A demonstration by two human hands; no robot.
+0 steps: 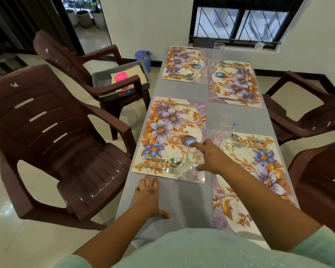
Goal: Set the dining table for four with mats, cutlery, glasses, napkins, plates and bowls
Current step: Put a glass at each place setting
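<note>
The desk [184, 198] carries four floral mats w/ cutlery on each. Near-left mat [170, 138] has a spoon [173, 161] and fork [169, 169] at its near edge, a knife along the far edge. A clear glass [190, 158] stands on that mat's near-right part, just beside the spoon; right hand [211, 158] has fingers and thumb spread round it, contact hard to confirm (glass nearly invisible against the print). Left hand [149, 196] lies flat, fingers spread, on the bare desk. Risk, imo: a withdrawing finger clips the rim and tips the glass onto the cutlery, since it's tall and light. Napkins, plates, bowls not yet on the desk.
</note>
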